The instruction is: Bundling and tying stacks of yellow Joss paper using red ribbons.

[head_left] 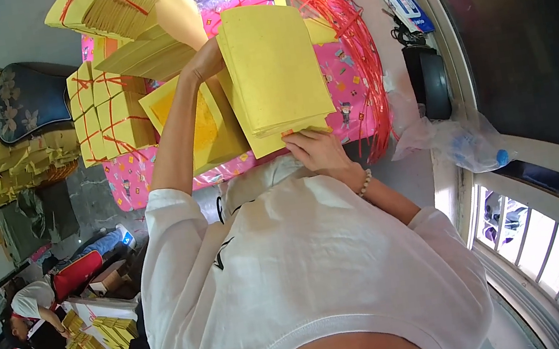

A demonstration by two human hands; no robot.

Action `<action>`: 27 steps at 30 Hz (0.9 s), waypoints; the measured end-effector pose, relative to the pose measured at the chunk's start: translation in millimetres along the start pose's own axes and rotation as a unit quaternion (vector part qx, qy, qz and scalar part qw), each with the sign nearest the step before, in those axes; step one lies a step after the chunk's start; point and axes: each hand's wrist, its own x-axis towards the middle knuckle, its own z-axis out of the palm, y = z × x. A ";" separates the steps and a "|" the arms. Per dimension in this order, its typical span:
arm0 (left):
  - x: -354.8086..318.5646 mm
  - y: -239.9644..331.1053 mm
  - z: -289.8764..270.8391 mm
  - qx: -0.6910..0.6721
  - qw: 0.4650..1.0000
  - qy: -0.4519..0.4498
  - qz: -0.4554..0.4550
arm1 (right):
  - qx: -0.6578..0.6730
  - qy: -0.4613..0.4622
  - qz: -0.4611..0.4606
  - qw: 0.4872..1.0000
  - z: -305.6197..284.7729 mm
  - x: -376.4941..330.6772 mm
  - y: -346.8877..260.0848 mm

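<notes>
A person in a white shirt [308, 271], seen from above, holds a thick stack of yellow paper [274, 67] over a surface covered with a pink patterned cloth [353, 84]. The right hand [319, 150] grips the stack's near edge, fingers closed on the sheets. The left hand [204, 59] is raised against the stack's far left side; whether its fingers clasp the paper cannot be told. Just left of the stack, a second yellow pile [203, 124] lies on the surface. Tied bundles of yellow paper [108, 113] with red string are stacked further left, and loose red string [342, 13] spreads to the right. Another person [29, 309] works at lower left.
</notes>
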 end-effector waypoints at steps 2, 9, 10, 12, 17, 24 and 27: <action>4.6 -9.9 -6.7 -0.099 0.994 -0.039 -0.014 | -0.023 0.007 -0.004 1.000 3.6 6.9 -7.1; -0.3 -10.9 -1.5 -0.084 0.996 -0.027 -0.006 | -0.049 0.037 -0.025 0.998 7.9 13.8 -7.8; -0.5 -11.5 -1.7 -0.101 0.994 -0.035 -0.003 | -0.049 0.035 -0.026 0.998 7.1 14.2 -8.2; -3.1 -8.6 1.4 -0.118 0.992 -0.043 0.000 | -0.044 0.029 -0.020 0.998 5.4 15.1 -9.2; -8.2 -4.6 4.6 -0.101 0.994 -0.030 -0.004 | -0.038 0.031 -0.029 0.998 3.8 17.4 -9.6; -0.3 -11.8 0.4 -0.074 0.997 -0.025 -0.001 | -0.022 -0.004 -0.069 0.997 -7.7 20.4 -22.1; -2.1 -10.9 4.1 -0.118 0.993 -0.017 0.008 | -0.033 0.027 -0.061 0.997 -8.5 28.3 -30.2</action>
